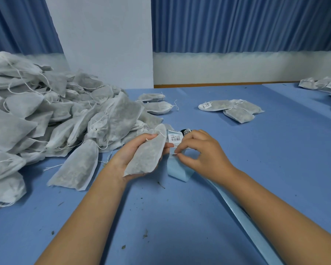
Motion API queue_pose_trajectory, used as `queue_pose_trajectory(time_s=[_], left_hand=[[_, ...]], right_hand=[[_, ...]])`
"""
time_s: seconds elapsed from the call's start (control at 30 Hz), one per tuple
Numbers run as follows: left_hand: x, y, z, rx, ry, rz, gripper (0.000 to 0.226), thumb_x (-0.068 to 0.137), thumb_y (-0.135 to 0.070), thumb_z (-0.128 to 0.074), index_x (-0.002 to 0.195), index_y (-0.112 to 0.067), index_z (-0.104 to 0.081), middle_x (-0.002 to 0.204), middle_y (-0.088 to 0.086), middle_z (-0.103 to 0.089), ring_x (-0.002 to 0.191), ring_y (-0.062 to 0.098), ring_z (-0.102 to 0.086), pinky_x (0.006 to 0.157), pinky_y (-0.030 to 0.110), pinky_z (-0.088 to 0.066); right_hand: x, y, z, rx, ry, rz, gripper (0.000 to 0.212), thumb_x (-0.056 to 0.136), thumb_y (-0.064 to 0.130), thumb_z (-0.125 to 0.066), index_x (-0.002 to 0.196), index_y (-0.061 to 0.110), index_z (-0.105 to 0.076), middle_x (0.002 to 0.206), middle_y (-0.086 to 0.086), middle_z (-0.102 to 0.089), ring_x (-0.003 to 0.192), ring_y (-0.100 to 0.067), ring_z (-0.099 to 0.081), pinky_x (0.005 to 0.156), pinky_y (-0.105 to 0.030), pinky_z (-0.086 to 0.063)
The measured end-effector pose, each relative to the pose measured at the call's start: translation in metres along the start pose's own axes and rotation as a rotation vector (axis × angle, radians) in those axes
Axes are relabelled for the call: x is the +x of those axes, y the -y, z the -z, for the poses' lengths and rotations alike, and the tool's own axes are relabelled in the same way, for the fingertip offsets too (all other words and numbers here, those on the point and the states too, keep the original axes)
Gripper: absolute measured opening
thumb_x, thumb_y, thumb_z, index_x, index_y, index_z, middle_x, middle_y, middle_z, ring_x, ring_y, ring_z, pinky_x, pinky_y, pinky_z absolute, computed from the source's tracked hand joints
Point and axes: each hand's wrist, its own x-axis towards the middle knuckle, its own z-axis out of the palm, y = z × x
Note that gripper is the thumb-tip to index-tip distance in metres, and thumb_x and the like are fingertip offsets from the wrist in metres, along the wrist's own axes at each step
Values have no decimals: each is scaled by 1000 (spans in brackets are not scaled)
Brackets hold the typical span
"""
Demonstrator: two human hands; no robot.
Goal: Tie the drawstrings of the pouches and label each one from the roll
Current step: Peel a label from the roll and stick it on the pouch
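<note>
— Left hand (136, 156)?
— Fingers (151, 136) curled round a gauzy white pouch (148, 159), above the middle of the desk (266, 159).
— Right hand (203, 152)?
— Fingers (182, 148) pinch the glossy label strip (177, 170), beside a barcode label (175, 139), I think.

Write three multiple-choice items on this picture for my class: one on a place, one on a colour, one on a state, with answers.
1. Where on the table is the pile of pouches?
A) right side
B) left side
C) middle of the near edge

2. What colour is the table?
A) red
B) green
C) blue

3. What is the left hand doing?
A) holding a pouch
B) lying flat
C) holding scissors

Answers:
1 B, the heap fills the left side.
2 C, the cover is blue all over.
3 A, its fingers curl round one pouch held above the table.
</note>
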Motion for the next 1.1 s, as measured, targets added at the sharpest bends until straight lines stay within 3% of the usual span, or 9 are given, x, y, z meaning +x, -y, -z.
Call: queue_pose_trajectory(time_s=[0.13,0.27,0.4,0.53,0.67,0.8,0.9,1.0,1.1], left_hand=[[2,-2,6,28,-12,3,57,80,-27,-61,130,0,-57,86,10,-71,62,13,-70,49,17,-52],[5,-4,13,151,-92,-40,39,76,-29,-69,106,-4,-74,115,13,-67,102,21,-64,90,30,-52],[3,0,5,359,-175,-46,12,77,-27,-75,76,-16,-79,81,5,-73,70,17,-71,61,25,-56],[4,8,-4,739,-153,-197,7,85,-27,-75,87,-21,-79,92,0,-78,83,13,-73,67,21,-55],[-1,10,-9,948,-86,-224,26,76,-45,-79,91,-24,-76,94,-4,-77,89,11,-72,80,26,-54],[-2,7,-6,929,-55,-216,44,66,-50,-83,101,-24,-76,102,-1,-77,98,16,-72,89,32,-55],[-3,4,-2,915,-54,-214,43,65,-45,-85,101,-23,-77,103,1,-77,98,16,-72,87,31,-55],[-2,5,-1,940,-116,-226,39,66,-43,-85,96,-20,-77,98,2,-77,91,14,-73,79,27,-56],[0,6,0,977,-158,-216,34,71,-40,-86,94,-17,-77,94,2,-77,85,12,-73,72,22,-55]], right_hand=[[0,1,3,79,78,-9,13,75,6,-75,78,18,-70,87,3,-62,87,-7,-52,76,-10,-35],[3,6,9,332,35,-85,15,73,6,-68,73,21,-63,87,2,-64,90,-17,-57,72,-20,-40],[10,6,14,501,-146,-287,19,83,8,-68,89,26,-66,101,-2,-65,90,-11,-59,75,-29,-47],[11,5,14,554,-48,-416,43,86,19,-71,123,37,-58,97,3,-70,85,-3,-61,81,-19,-48],[10,6,10,707,23,-433,56,84,15,-74,132,33,-52,83,0,-73,71,-5,-60,64,-12,-45],[11,5,13,695,-46,-549,49,82,20,-76,124,37,-58,85,-4,-75,71,-3,-63,60,-15,-47],[12,3,12,686,-100,-588,36,82,23,-75,114,36,-66,79,6,-71,69,-4,-59,57,-15,-46],[15,6,15,706,-162,-585,7,83,23,-73,87,28,-75,70,11,-62,63,-4,-51,56,-16,-44],[16,7,18,811,-70,-595,11,80,19,-73,70,23,-74,70,2,-60,62,-10,-47,59,-22,-40]])
